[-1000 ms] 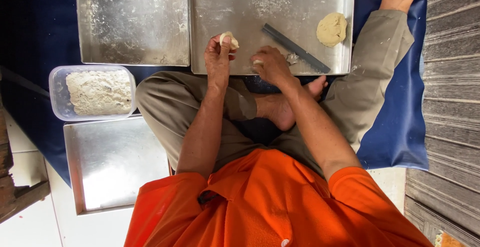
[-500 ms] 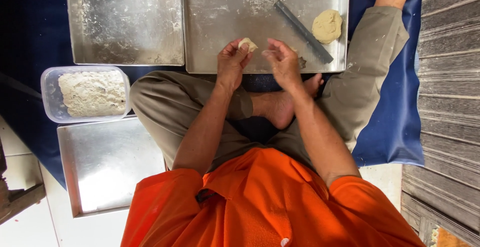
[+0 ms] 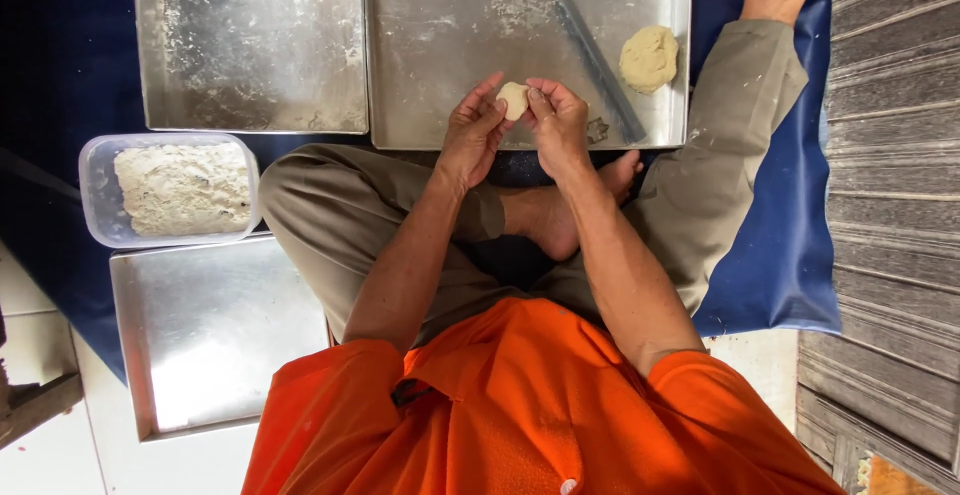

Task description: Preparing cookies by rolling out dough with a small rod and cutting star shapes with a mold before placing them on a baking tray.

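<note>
A small pale piece of dough is pinched between the fingertips of both my hands, just above the near edge of a floured metal tray. My left hand holds it from the left, my right hand from the right. On the same tray lie a larger flattened dough ball at the right and a dark metal bar set diagonally. I sit cross-legged in an orange shirt, one bare foot below my hands.
A second floured tray lies to the left. A clear plastic tub of flour or dough mix stands at the left, with a bare metal tray below it. A blue mat is under me; ridged grey flooring runs at the right.
My left hand carried the dough piece rightward and my right hand came up to meet it; both now pinch it together. The view has shifted a little.
</note>
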